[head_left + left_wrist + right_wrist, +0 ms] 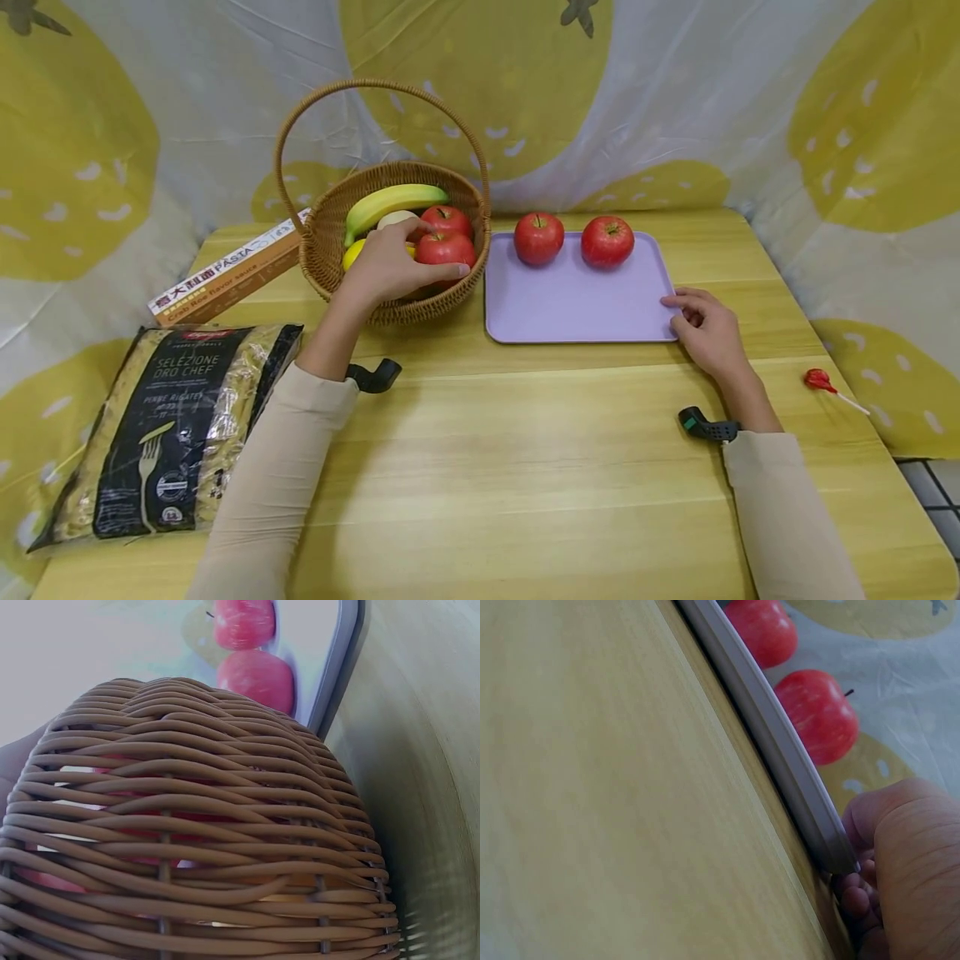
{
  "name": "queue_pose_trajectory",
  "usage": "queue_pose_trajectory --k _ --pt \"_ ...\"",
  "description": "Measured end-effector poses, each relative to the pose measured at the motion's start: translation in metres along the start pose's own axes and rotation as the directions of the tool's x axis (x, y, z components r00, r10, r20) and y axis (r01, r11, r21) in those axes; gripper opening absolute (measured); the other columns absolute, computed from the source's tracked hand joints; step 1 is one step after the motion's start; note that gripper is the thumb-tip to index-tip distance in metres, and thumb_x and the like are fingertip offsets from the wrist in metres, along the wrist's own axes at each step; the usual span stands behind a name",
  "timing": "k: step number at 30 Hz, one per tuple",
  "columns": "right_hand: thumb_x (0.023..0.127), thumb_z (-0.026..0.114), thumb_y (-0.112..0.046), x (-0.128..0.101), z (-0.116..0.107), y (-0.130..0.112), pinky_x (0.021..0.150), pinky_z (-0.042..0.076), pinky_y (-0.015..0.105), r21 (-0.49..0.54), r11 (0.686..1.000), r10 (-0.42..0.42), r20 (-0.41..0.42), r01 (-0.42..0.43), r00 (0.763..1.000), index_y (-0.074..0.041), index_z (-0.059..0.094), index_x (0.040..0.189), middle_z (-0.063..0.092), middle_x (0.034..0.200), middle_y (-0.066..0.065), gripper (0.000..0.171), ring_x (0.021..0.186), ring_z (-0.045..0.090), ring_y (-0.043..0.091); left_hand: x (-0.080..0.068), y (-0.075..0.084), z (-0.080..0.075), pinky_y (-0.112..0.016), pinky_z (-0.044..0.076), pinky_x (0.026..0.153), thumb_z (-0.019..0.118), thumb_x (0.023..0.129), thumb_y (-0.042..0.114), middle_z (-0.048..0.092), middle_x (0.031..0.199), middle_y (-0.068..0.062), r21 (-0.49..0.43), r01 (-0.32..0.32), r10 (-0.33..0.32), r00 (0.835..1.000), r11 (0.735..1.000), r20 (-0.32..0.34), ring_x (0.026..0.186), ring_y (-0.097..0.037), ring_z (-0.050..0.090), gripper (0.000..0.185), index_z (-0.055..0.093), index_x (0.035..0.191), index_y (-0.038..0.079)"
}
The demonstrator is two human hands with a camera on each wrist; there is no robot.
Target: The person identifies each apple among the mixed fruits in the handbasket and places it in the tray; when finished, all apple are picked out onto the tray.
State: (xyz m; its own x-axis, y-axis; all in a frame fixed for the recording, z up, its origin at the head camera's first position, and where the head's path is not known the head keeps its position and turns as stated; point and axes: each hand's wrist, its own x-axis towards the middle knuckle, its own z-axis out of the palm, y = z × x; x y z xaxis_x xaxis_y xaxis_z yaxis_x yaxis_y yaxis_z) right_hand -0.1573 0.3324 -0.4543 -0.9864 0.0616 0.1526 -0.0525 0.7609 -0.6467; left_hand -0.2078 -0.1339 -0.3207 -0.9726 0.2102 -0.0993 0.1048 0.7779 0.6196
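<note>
My left hand [386, 262] reaches into the wicker basket [318, 250] and grips the front red apple [447, 247], thumb along its near side and fingers behind it. Another red apple [450, 218] lies just beyond, with a banana [397, 200], a pale round item [397, 218] and a yellow fruit [352, 253] alongside. In the left wrist view the basket's weave [195, 825] hides most of this hand. At the right edge of the lilac tray [577, 308], my right hand [708, 329] pinches the rim. Two red apples, one left [538, 239] and one right [607, 242], sit along the tray's far side.
Left of the basket lies a long pasta box [228, 271], with a bag of penne [165, 425] in front of it. A red lollipop [819, 381] is near the table's right edge. The basket's tall handle [375, 83] arches upward, and a patterned cloth [660, 108] hangs behind.
</note>
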Motion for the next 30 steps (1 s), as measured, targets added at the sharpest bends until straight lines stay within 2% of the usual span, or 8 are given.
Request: queue_pose_trajectory --k 7,11,15,18,23,26,30 --pt "0.092 0.054 -0.014 0.001 0.001 0.0 0.06 0.035 0.018 0.003 1.0 -0.007 -0.005 0.007 1.0 -0.012 0.071 0.115 0.057 0.133 0.007 0.029 0.077 0.045 0.015 -0.003 0.003 -0.003 -0.048 0.049 0.094 0.08 0.06 0.069 0.061 0.129 -0.01 -0.037 -0.014 0.011 0.998 0.999 -0.064 0.126 -0.028 0.048 0.095 0.051 0.136 0.021" --pt "0.092 0.053 -0.013 0.001 0.0 -0.002 0.061 0.035 0.018 0.006 1.0 -0.008 -0.008 0.008 1.0 -0.01 0.071 0.115 0.057 0.133 0.008 0.029 0.077 0.045 0.015 -0.004 0.002 -0.002 -0.05 0.046 0.096 0.081 0.058 0.067 0.06 0.128 -0.004 -0.027 -0.029 0.026 0.992 0.999 -0.12 0.129 -0.03 0.04 0.092 0.052 0.133 0.024" --pt "0.092 0.053 -0.013 0.001 -0.001 -0.003 0.061 0.035 0.019 0.004 1.0 -0.005 -0.005 0.005 1.0 -0.01 0.071 0.115 0.057 0.133 0.008 0.029 0.077 0.045 0.016 -0.003 0.0 -0.001 -0.044 0.049 0.094 0.085 0.059 0.058 0.059 0.124 0.001 -0.057 -0.099 0.088 0.98 0.993 -0.18 0.119 -0.022 0.05 0.079 0.055 0.124 0.024" --pt "0.092 0.053 -0.014 0.0 -0.001 -0.002 0.061 0.034 0.019 0.001 1.0 -0.002 0.0 0.002 1.0 -0.01 0.07 0.116 0.057 0.134 0.009 0.029 0.078 0.045 0.017 -0.003 0.0 -0.001 -0.04 0.051 0.091 0.086 0.06 0.051 0.059 0.122 0.003 -0.079 -0.152 0.133 0.969 0.985 -0.208 0.109 -0.015 0.056 0.076 0.055 0.123 0.023" --pt "0.093 0.053 -0.014 0.0 -0.001 -0.002 0.061 0.034 0.02 -0.002 1.0 0.0 0.004 0.0 1.0 -0.01 0.07 0.116 0.056 0.134 0.009 0.03 0.078 0.044 0.017 -0.008 0.003 -0.003 -0.038 0.054 0.086 0.086 0.062 0.047 0.057 0.125 0.005 -0.116 -0.188 0.158 0.961 0.975 -0.227 0.104 -0.017 0.059 0.076 0.053 0.128 0.028" --pt "0.092 0.053 -0.013 0.0 -0.001 -0.001 0.061 0.034 0.019 -0.003 1.0 -0.002 0.003 0.002 1.0 -0.01 0.07 0.116 0.056 0.134 0.009 0.029 0.077 0.044 0.017 -0.012 0.009 -0.004 -0.037 0.054 0.085 0.087 0.062 0.047 0.056 0.127 0.006 -0.169 -0.22 0.18 0.958 0.961 -0.225 0.103 -0.019 0.06 0.075 0.053 0.127 0.032" --pt "0.092 0.053 -0.013 0.0 0.0 -0.001 0.061 0.035 0.019 -0.002 1.0 -0.007 0.0 0.007 1.0 -0.01 0.071 0.115 0.057 0.134 0.009 0.029 0.077 0.045 0.016 -0.018 0.021 -0.002 -0.035 0.055 0.085 0.088 0.062 0.045 0.057 0.125 0.009 -0.233 -0.288 0.23 0.941 0.929 -0.247 0.101 -0.014 0.06 0.073 0.053 0.126 0.034"
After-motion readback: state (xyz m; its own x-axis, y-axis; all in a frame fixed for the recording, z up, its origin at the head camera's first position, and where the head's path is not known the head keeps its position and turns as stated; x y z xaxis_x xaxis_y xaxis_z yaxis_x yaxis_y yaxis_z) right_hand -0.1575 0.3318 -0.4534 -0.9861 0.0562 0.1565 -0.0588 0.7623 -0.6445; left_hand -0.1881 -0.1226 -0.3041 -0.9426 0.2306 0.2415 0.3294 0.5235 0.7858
